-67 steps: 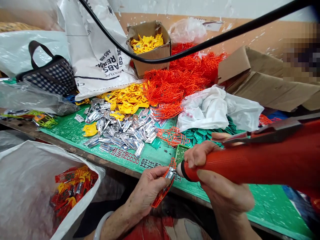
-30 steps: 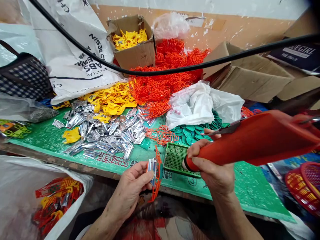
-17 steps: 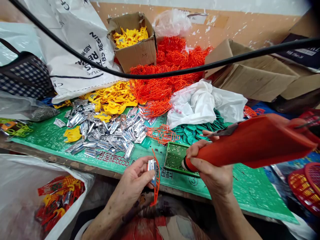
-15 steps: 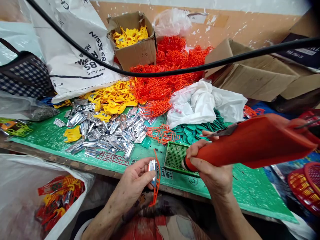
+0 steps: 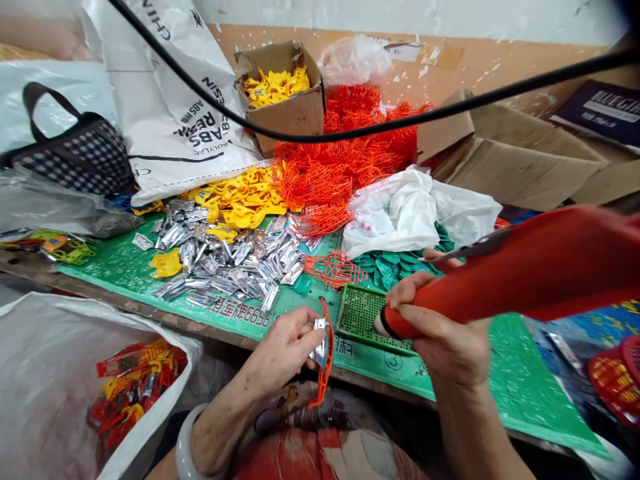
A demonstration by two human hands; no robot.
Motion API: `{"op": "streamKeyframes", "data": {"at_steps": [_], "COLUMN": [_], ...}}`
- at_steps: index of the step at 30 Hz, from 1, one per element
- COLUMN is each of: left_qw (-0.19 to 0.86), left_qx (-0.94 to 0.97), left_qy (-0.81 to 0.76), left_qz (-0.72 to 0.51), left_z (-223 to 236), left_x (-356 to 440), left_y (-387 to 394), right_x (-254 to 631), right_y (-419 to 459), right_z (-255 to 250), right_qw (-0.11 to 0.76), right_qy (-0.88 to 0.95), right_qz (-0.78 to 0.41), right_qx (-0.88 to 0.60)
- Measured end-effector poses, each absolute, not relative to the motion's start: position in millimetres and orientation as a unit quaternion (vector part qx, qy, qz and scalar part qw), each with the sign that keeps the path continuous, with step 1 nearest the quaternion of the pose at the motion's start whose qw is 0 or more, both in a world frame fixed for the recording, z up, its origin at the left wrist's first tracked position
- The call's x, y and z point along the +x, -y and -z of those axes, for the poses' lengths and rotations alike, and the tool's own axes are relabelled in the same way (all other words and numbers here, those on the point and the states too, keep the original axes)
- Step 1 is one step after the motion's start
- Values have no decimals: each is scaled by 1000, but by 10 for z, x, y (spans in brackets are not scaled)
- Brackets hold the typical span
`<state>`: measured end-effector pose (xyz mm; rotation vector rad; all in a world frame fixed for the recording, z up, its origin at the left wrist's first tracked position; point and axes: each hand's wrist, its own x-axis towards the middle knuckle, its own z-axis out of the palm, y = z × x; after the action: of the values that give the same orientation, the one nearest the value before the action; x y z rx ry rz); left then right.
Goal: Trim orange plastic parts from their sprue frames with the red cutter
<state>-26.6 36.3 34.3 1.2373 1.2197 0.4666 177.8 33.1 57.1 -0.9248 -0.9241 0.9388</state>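
Note:
My left hand (image 5: 293, 343) pinches an orange plastic frame (image 5: 325, 373) together with a shiny silver plate (image 5: 320, 340), just in front of the table edge. The frame stands nearly edge-on to me. My right hand (image 5: 445, 327) is wrapped round a red electric screwdriver (image 5: 520, 273), one finger along the lever on top. Its pale nose (image 5: 383, 325) points down into a small green basket (image 5: 367, 313) with tiny dark pieces in it; the bit itself is hidden. Beyond the basket lies another flat orange frame (image 5: 335, 269).
Silver plates (image 5: 235, 267), yellow plastic parts (image 5: 250, 200) and orange frames (image 5: 345, 167) are heaped on the green table cover (image 5: 120, 267). Green pieces (image 5: 385, 267) lie beneath a white bag (image 5: 395, 213). A sack (image 5: 45, 373) at lower left contains assembled parts. A black cable (image 5: 320, 138) crosses overhead.
Earlier, the screwdriver's nose met the frame and plate in my left hand. The two have since parted, and the nose is now at the green basket. The camera view has shifted slightly.

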Motion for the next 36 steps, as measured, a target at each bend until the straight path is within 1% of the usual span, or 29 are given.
{"op": "streamKeyframes", "data": {"at_steps": [3,6,9,14,22,30,36], "left_qw": [625,625,618,620,624,643,653], "left_qx": [539,540,546,544,546,525,511], "left_qy": [-526,-522,-522,-518,-502,-502,-503], "left_qz": [-207,-213,-220,-226,-245,-242,-243], "left_z": [-331,-293,-272,-258,-163,-172,-191], "left_x": [-248,-246,-247,-231,-221,-246,-221], "left_y": [-381,-385,-380,-371,-360,-348,-351], "right_x": [1732,1655,1573,1521,1581,1719,1722], "right_y": [-300,-262,-248,-275,-304,-408,-384], "right_z": [-800,-945,-970,-922,-879,-515,-408], "right_qw": [704,686,659,670,689,694,691], "right_qy": [408,418,435,412,416,405,409], "right_qz": [-459,-501,-531,-539,-508,-416,-407], "right_qx": [-356,-322,-308,-301,-307,-426,-436]}}
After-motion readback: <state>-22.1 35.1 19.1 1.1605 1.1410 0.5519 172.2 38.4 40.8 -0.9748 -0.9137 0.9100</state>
